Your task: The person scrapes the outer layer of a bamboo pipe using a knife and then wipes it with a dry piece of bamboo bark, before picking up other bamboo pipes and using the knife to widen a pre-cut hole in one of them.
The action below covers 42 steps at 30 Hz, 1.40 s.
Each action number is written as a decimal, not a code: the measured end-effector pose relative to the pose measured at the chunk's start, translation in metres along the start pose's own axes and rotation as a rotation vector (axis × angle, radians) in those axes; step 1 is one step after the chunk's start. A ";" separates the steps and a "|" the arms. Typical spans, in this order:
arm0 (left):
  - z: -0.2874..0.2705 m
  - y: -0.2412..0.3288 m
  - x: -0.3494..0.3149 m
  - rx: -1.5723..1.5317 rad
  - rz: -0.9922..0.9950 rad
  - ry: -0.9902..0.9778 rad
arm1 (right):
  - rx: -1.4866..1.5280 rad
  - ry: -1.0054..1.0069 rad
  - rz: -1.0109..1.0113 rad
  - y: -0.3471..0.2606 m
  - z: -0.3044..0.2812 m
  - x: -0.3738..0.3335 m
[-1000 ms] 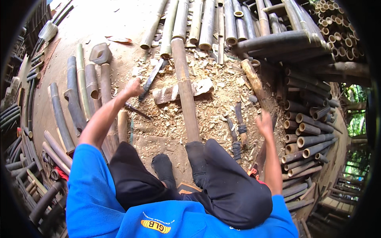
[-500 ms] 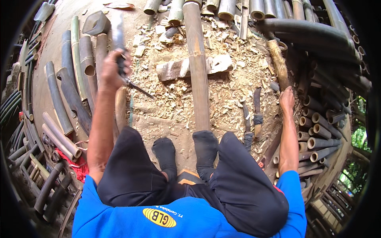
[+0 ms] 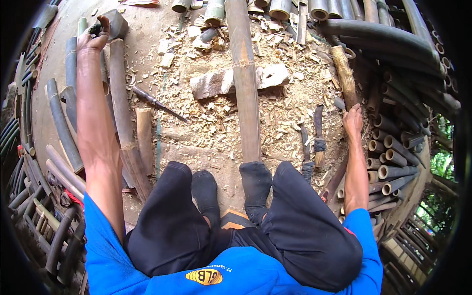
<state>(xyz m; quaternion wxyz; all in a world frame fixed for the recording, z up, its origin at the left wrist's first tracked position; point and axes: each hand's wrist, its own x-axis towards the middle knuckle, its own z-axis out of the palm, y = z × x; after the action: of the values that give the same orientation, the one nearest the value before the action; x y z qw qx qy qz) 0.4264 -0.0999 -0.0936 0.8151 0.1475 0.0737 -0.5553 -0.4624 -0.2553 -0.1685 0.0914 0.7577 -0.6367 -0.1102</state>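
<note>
My left hand point(image 3: 93, 40), stretched to the upper left, has its fingers curled around a small dark piece, seemingly the handle end of the blade held earlier; its blade cannot be made out. My right hand point(image 3: 352, 120) is closed around the lower end of a thick wooden club point(image 3: 344, 73), which lies on the ground at the right. A long split bamboo pole point(image 3: 244, 78) runs away between my feet, resting across a short log point(image 3: 214, 85). Left of the pole, a pointed tool with a dark handle point(image 3: 150, 98) lies on the chips.
Wood chips point(image 3: 206, 128) cover the ground around the log. Bamboo lengths point(image 3: 62, 123) lie at the left, and a bamboo stack point(image 3: 398, 174) stands at the right. Two wrapped-handle knives point(image 3: 319, 142) lie near my right knee. A clear container point(image 3: 118, 24) is beside my left hand.
My left hand has swung up and left, away from the pointed tool, which now shows fully. The broad blade no longer shows. My right hand has stayed on the club.
</note>
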 end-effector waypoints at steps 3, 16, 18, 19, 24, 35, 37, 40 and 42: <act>0.010 0.051 0.043 0.142 0.158 0.116 | 0.068 -0.016 0.000 -0.012 0.015 -0.001; -0.028 0.007 -0.028 0.074 0.031 -0.063 | 0.131 -0.195 0.064 -0.006 -0.005 0.017; -0.016 -0.069 -0.073 0.241 0.068 -0.017 | 0.172 -0.148 0.082 0.024 -0.005 0.018; -0.001 -0.079 -0.107 0.320 0.020 -0.080 | 0.271 -0.089 0.063 0.022 -0.004 0.028; 0.023 -0.158 -0.180 1.005 0.175 0.439 | 0.058 -0.175 0.080 -0.028 -0.022 0.035; -0.011 -0.176 -0.200 1.926 0.322 0.186 | 0.385 -0.055 -0.583 -0.095 -0.180 0.036; -0.010 -0.176 -0.198 2.026 0.284 0.109 | 0.023 -0.053 -0.691 -0.107 -0.188 0.033; -0.004 -0.184 -0.199 2.023 0.108 -0.017 | 0.159 -0.104 -0.607 -0.103 -0.195 0.028; -0.004 -0.198 -0.201 2.067 0.030 -0.063 | 0.395 -0.200 -0.515 -0.097 -0.188 0.018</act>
<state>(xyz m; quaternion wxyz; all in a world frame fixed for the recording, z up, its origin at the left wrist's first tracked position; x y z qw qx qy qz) 0.1687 0.0113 -0.0715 0.2992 0.7619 -0.4624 -0.3409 -0.3148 -0.2569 -0.0160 -0.1511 0.8821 -0.4392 -0.0780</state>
